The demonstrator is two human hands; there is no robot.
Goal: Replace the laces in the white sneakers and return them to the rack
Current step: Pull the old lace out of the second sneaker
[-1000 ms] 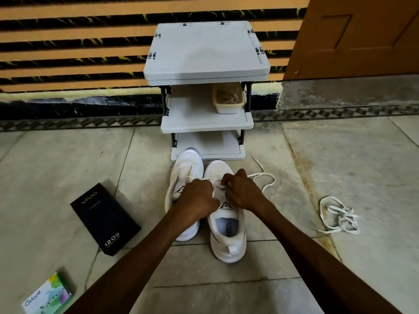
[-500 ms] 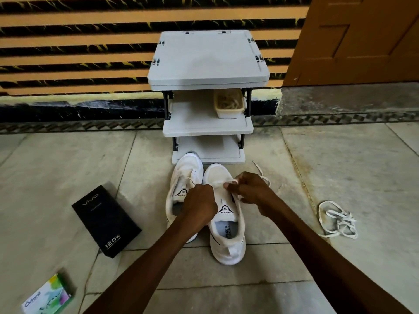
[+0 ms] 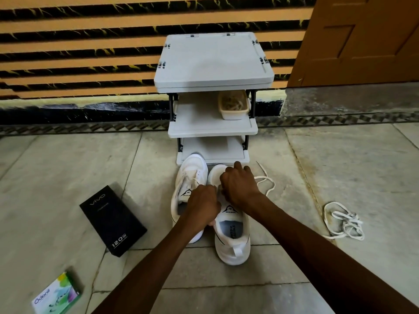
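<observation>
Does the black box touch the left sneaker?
Apart. The head view shows bare floor between the black box and the left sneaker.

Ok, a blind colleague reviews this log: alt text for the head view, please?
Left hand and right hand work at one white sneaker, its lace trailing right, the second sneaker beside it, before a grey rack. Spare laces lie right; a black box left.

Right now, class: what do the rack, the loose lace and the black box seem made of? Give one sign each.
Rack: likely matte grey plastic, moulded rimmed shelves on dark posts.
Loose lace: flat woven fabric, limp tangle.
Black box: probably matte cardboard, sharp edges, printed lettering.
</observation>
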